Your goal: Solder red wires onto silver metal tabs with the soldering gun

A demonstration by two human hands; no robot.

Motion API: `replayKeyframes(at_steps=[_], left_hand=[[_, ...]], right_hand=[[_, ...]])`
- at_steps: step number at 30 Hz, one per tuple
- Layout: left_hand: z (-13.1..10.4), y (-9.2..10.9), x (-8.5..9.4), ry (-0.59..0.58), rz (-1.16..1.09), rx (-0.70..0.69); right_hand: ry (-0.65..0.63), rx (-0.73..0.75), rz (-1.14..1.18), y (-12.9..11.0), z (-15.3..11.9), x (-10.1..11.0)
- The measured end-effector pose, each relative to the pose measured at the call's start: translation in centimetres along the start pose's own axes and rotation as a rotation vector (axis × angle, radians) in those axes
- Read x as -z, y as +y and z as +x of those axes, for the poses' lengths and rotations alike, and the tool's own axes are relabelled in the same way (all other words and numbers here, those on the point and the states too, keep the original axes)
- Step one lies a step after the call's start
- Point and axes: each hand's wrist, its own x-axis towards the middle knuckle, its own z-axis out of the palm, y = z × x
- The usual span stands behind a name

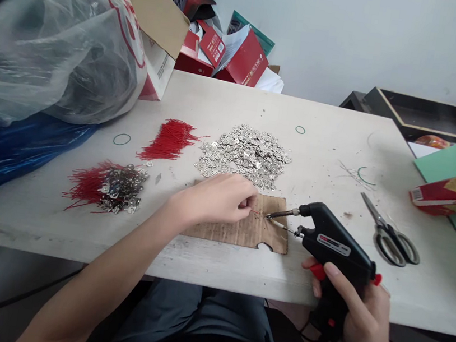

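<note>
My right hand (356, 302) is wrapped around the grip of a black soldering gun (333, 248), a finger at its red trigger. The gun's tip meets a small spot on a piece of brown cardboard (232, 231). Just left of that tip, my left hand (226, 199) pinches a short red wire (256, 212) whose end reaches the tip. Behind the cardboard lies a heap of small silver metal tabs (247, 154). Left of it is a bundle of red wires (170, 140). Nearer the left sits a pile of wires joined to metal tabs (113, 187).
Scissors (391, 233) lie right of the soldering gun, near loose wire scraps (357, 175). A large plastic bag (59, 40) fills the left side. A red and yellow box (454, 189) stands at the right. Red boxes (244, 57) sit beyond the table's (320, 150) back edge.
</note>
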Motion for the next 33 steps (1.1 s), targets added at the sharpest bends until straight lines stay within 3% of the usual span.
replayKeyframes(at_steps=[33], left_hand=[[0.12,0.64,-0.18,-0.007,-0.037,-0.019]], right_hand=[[-0.007,0.025,0.010,0.14,0.21,0.06]])
